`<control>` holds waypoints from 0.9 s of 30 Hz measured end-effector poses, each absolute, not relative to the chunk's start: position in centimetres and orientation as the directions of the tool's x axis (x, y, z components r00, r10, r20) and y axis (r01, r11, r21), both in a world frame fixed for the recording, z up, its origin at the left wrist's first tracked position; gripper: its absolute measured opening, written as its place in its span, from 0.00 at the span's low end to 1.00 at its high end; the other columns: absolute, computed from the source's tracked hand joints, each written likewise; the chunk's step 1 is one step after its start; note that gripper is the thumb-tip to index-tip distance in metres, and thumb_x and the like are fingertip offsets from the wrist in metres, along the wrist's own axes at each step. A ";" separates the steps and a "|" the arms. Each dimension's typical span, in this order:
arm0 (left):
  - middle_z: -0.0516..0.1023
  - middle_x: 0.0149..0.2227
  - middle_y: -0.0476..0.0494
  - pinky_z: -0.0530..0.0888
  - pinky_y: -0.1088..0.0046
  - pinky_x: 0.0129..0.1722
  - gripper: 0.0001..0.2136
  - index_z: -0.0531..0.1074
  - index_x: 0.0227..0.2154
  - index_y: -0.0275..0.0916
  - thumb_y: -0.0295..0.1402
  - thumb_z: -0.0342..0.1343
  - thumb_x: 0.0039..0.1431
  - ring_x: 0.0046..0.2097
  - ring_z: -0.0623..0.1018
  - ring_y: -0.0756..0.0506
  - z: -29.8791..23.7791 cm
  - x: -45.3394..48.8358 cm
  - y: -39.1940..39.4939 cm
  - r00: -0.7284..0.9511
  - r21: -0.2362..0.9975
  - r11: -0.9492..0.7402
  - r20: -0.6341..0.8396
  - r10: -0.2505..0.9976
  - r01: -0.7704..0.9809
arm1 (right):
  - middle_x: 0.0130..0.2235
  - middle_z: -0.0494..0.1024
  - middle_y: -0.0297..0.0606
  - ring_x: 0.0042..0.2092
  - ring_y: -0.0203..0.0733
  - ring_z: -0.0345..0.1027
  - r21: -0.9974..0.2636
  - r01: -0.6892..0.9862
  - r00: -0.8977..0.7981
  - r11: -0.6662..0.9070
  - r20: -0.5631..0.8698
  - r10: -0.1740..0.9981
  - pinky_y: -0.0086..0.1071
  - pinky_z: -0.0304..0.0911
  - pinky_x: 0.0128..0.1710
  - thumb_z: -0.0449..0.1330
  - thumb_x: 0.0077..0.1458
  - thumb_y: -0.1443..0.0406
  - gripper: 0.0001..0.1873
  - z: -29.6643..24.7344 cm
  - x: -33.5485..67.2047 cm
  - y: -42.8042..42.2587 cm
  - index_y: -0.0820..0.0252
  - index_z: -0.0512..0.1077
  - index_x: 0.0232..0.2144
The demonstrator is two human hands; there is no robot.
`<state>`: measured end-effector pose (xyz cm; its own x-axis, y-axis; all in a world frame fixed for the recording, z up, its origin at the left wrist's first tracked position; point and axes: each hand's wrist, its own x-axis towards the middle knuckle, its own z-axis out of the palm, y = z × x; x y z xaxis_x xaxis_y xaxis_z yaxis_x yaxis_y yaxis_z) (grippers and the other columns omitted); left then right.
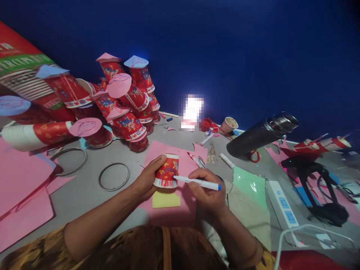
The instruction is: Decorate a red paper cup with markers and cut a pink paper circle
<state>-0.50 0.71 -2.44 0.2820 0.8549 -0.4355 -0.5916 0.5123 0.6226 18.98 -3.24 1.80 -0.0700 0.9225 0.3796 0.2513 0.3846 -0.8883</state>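
Observation:
My left hand (150, 174) is wrapped round a red paper cup (167, 169) with gold and blue patterns. The cup is tilted, and its white band carries red and blue marks. Between the fingers of my right hand (209, 191) is a white marker pen (201, 182) with a blue end. Its tip is at the cup's right side; whether it touches cannot be made out. Below the cup lies a yellow paper slip (166, 200) on a pink paper sheet (187, 210). Scissors (201, 162) and a red-tipped marker (194, 159) lie just beyond my right hand.
Stacked red cups with paper cone tops (132, 125) crowd the left, near two grey rings (114, 176). At right stand a dark flask (258, 135), a white power strip (282, 206) and a black strapped device (323, 187). A bright phone-like screen (191, 112) leans at the back.

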 end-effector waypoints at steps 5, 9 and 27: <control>0.84 0.31 0.40 0.83 0.66 0.32 0.25 0.79 0.44 0.35 0.50 0.74 0.53 0.32 0.84 0.41 -2.6 -0.4 0.6 0.278 0.680 0.453 -0.359 0.891 -0.576 | 0.29 0.84 0.34 0.27 0.37 0.78 -0.743 0.338 -0.140 0.578 0.568 0.811 0.27 0.73 0.30 0.64 0.58 0.71 0.05 2.4 18.7 -3.2 0.56 0.78 0.33; 0.83 0.31 0.42 0.83 0.66 0.31 0.24 0.78 0.42 0.35 0.49 0.74 0.53 0.31 0.84 0.41 -2.4 -0.3 0.5 0.268 0.670 0.464 -0.381 0.885 -0.580 | 0.28 0.84 0.35 0.28 0.38 0.79 -0.655 0.380 -0.177 0.654 0.642 0.746 0.28 0.74 0.30 0.63 0.59 0.72 0.06 2.3 18.7 -3.2 0.56 0.77 0.34; 0.79 0.30 0.46 0.80 0.69 0.32 0.24 0.77 0.36 0.37 0.50 0.77 0.48 0.31 0.81 0.45 -2.5 0.0 0.3 0.238 0.662 0.449 -0.388 0.890 -0.600 | 0.30 0.85 0.37 0.28 0.39 0.80 -0.586 0.377 -0.234 0.717 0.689 0.686 0.30 0.75 0.29 0.63 0.62 0.71 0.05 2.1 18.8 -3.1 0.56 0.77 0.37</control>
<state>0.02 0.33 -2.49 0.2381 0.8903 -0.3881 -0.6002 0.4490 0.6619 18.81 -3.10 2.12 -0.2337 0.6861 0.6889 0.3767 0.7171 -0.5864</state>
